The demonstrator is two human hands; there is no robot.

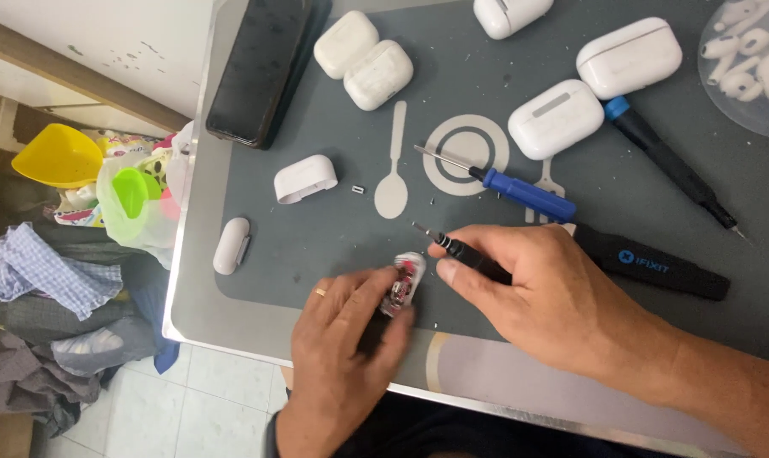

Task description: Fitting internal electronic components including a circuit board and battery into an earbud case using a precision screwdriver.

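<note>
My left hand (342, 348), with a ring on one finger, grips a small opened earbud-case inner part (404, 282) with red and white pieces, pressed against the grey mat (452, 93). My right hand (537, 297) holds a thin black screwdriver (452, 246); its tip points up-left, just above the part. A white case lid (305, 178) and a white oval shell piece (232, 245) lie to the left of my hands.
A blue-handled screwdriver (520, 191), a black driver with a blue cap (668, 165) and a black pry tool (656, 263) lie on the mat. Several white earbud cases (554, 119) sit above, a dark phone (257, 68) top left, a bowl of earbuds (753, 59) top right. Clothes and bags lie on the floor left.
</note>
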